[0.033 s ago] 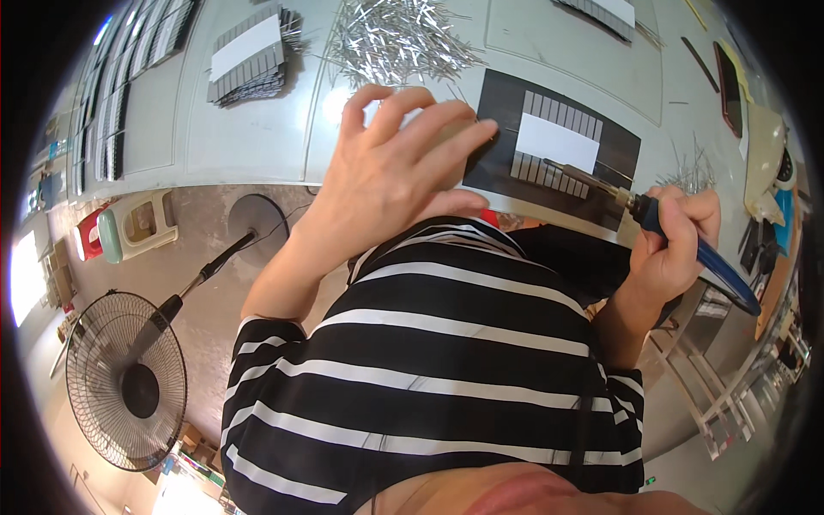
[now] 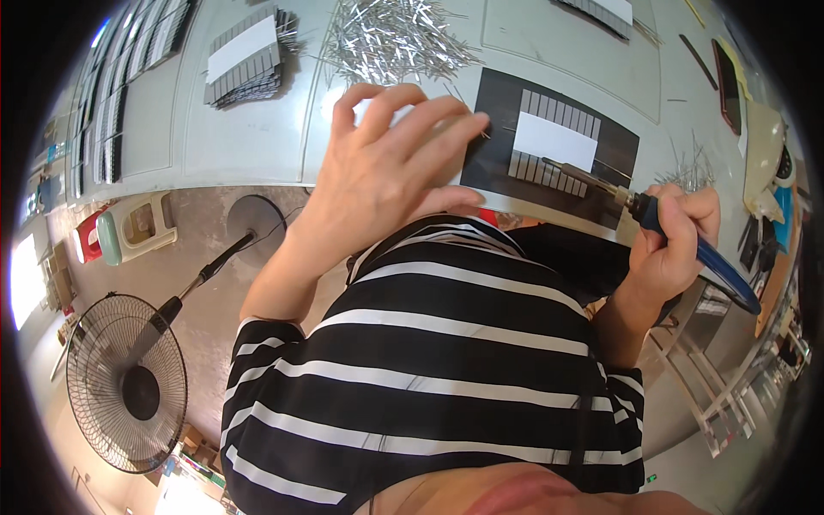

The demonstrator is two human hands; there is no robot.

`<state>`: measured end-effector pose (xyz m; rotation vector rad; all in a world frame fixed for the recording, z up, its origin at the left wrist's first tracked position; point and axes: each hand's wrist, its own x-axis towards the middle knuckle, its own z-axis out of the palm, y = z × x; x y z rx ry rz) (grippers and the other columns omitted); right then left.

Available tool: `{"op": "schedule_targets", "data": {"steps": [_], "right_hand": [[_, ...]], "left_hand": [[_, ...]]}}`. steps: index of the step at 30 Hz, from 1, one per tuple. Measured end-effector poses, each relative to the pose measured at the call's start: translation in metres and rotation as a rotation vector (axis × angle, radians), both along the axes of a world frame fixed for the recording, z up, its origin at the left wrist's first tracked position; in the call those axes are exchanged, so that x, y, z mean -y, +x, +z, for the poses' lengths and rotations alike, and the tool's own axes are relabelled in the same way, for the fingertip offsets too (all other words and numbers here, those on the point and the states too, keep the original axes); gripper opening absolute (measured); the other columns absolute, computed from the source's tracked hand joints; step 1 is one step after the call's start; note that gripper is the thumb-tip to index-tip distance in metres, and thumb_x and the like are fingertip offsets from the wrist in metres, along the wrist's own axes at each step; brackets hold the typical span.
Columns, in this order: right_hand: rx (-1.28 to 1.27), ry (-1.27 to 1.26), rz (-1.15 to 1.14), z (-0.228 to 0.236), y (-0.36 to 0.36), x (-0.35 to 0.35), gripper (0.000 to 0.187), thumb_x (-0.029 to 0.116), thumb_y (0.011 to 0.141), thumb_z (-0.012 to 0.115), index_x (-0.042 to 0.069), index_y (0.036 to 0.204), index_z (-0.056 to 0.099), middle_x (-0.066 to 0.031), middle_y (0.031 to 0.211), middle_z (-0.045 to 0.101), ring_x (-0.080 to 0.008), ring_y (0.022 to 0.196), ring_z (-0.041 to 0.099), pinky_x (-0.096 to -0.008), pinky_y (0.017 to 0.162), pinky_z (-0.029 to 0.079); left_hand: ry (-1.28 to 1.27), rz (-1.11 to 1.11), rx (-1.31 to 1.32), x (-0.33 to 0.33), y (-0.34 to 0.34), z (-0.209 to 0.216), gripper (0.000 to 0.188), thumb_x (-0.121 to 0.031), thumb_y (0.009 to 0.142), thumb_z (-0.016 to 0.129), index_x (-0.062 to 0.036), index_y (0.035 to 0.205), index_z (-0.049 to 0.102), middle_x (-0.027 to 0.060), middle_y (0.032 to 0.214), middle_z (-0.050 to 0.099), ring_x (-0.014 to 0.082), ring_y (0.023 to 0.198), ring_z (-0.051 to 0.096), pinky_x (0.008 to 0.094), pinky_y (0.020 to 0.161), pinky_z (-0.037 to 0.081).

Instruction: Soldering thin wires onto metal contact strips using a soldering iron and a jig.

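My right hand [image 2: 674, 236] is closed round the blue handle of a soldering iron [image 2: 699, 249]. The iron's thin tip [image 2: 566, 170] rests at the lower row of grey strips on a small panel with a white middle band [image 2: 558, 142]. That panel lies on a black rectangular mat [image 2: 489, 172] at the table's near edge. To the left of the mat, my left hand [image 2: 386, 167] hovers palm down, fingers curved and apart, thumb away from the index finger. A tiny glint shows by the index fingertip at the mat's left side; I cannot make out what it is.
A heap of thin silvery strips [image 2: 395, 39] lies beyond my left hand. Stacked striped panels [image 2: 245, 56] stand at the far left, more at the top right. Loose thin wires [image 2: 691, 172] and a dark phone [image 2: 728, 90] are on the right. A floor fan [image 2: 129, 382] stands lower left.
My left hand has shifted very slightly left. The soldering iron and panel keep practically the same place.
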<state>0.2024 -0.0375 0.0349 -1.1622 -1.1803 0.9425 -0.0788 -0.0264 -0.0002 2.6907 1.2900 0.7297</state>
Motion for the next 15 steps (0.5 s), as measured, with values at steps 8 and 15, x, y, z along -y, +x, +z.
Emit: {"op": "schedule_targets", "data": {"steps": [8, 15], "right_hand": [[-0.021, -0.004, -0.039, -0.003, -0.003, -0.001, 0.026, -0.003, 0.085, 0.056, 0.006, 0.071, 0.038, 0.0019, 0.054, 0.032, -0.0054, 0.046, 0.024, -0.0250, 0.050, 0.021], [0.042, -0.032, -0.059, 0.001, -0.004, -0.001, 0.026, 0.000, 0.086, 0.056, 0.008, 0.070, 0.038, 0.0022, 0.054, 0.030, -0.0067, 0.047, 0.024, -0.0269, 0.062, 0.035]], "left_hand": [[-0.012, -0.045, -0.091, 0.001, -0.012, -0.001, 0.058, -0.056, 0.083, 0.067, -0.0124, 0.121, 0.067, -0.0018, 0.124, 0.060, 0.0209, 0.115, 0.051, 0.0465, 0.103, 0.032], [-0.050, -0.021, -0.172, 0.008, -0.015, 0.003, 0.064, -0.062, 0.081, 0.062, -0.0214, 0.130, 0.065, -0.0021, 0.127, 0.059, 0.0236, 0.116, 0.049, 0.0449, 0.105, 0.032]]}}
